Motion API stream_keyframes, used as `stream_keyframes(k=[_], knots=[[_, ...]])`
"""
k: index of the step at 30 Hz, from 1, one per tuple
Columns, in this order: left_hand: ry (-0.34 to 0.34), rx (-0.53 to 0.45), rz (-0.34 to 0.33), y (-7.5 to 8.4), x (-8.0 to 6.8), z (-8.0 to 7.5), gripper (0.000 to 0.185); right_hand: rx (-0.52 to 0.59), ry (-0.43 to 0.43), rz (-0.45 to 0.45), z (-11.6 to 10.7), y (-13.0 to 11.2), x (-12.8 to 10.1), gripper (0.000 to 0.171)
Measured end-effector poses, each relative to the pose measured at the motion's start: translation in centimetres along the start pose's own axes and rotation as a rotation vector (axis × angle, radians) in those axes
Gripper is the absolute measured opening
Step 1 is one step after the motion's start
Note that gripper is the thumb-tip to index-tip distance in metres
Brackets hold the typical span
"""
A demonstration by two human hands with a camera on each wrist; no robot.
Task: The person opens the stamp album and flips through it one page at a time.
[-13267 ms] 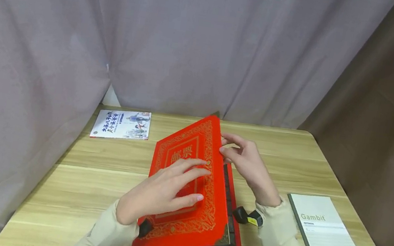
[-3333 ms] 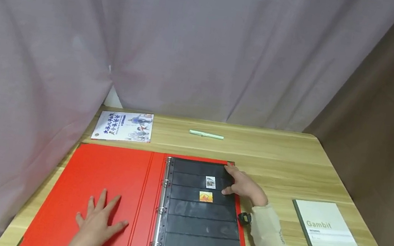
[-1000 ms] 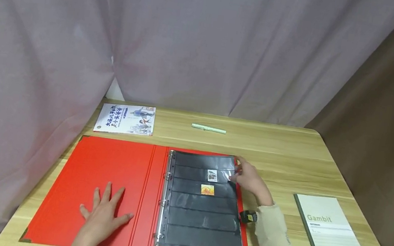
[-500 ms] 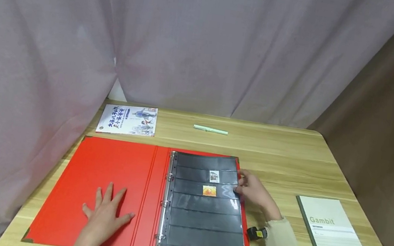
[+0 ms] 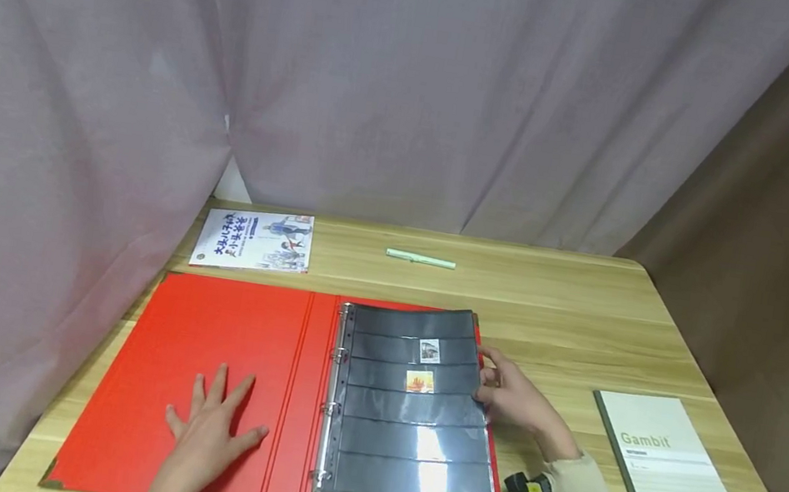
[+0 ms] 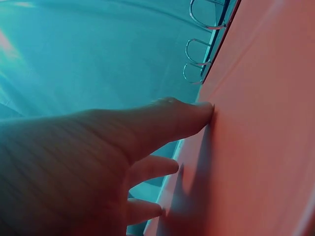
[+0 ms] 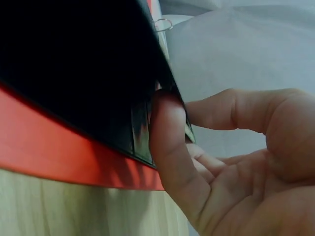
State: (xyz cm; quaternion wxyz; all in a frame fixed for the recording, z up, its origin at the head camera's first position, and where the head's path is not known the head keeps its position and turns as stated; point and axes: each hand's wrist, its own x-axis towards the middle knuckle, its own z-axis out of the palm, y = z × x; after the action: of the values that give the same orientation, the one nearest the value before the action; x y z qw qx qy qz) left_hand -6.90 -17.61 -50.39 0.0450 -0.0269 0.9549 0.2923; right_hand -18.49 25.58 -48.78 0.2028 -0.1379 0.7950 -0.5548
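Note:
A red stamp album (image 5: pixel 225 323) lies spread open, its metal rings (image 5: pixel 330 408) holding black pocket pages. Two small stamps, a grey-white one (image 5: pixel 429 351) and a yellow-orange one (image 5: pixel 419 381), sit in the pockets of the top page (image 5: pixel 405 442). Fingers spread, my left hand (image 5: pixel 200 441) rests on the inside of the left cover; its thumb touches the red surface in the left wrist view. At the page's right edge, my right hand (image 5: pixel 517 398) pinches the page between thumb (image 7: pixel 216 109) and index finger (image 7: pixel 170 142). That edge is lifted slightly above the album.
A white picture book (image 5: pixel 251 241) lies at the table's back left, with a pale green pen (image 5: pixel 420 258) to its right. On the right side lies a notepad marked Gambit (image 5: pixel 682 488). Grey curtains (image 5: pixel 386 93) hang behind the table (image 5: pixel 568 304).
The album's red cover has been opened to the left since the earliest frame. Lately my right hand slid nearer along the page's edge, which has risen a little; my left hand stayed put.

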Motion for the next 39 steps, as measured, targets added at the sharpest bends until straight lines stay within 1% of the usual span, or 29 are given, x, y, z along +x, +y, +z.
stream_keyframes(k=[7, 11, 14, 21, 30, 33, 39], knots=[[-0.016, 0.001, -0.016, 0.1, 0.0, -0.1, 0.078, 0.027, -0.002, 0.022, 0.3, -0.9, -0.9, 0.073], [-0.016, 0.002, -0.018, 0.2, 0.0, -0.1, 0.077, 0.046, -0.037, 0.015, 0.2, -1.1, -1.4, 0.074], [-0.012, 0.002, -0.015, 0.2, 0.1, -0.1, 0.077, 0.086, -0.055, 0.007, 0.1, -1.4, -1.7, 0.076], [0.003, -0.005, -0.004, 0.2, 0.0, -0.1, 0.076, 0.162, -0.025, 0.006, 0.2, -2.4, -1.9, 0.077], [-0.002, -0.003, -0.013, 0.1, 0.0, 0.0, 0.077, 0.219, -0.013, -0.036, 0.4, -3.3, -2.2, 0.077], [-0.002, 0.001, -0.015, 0.1, 0.1, 0.1, 0.077, 0.202, 0.005, -0.052, 0.4, -3.9, -2.4, 0.075], [-0.002, 0.008, -0.018, 0.1, 0.1, 0.2, 0.077, 0.124, 0.029, -0.053, 0.5, -5.1, -2.7, 0.073]])
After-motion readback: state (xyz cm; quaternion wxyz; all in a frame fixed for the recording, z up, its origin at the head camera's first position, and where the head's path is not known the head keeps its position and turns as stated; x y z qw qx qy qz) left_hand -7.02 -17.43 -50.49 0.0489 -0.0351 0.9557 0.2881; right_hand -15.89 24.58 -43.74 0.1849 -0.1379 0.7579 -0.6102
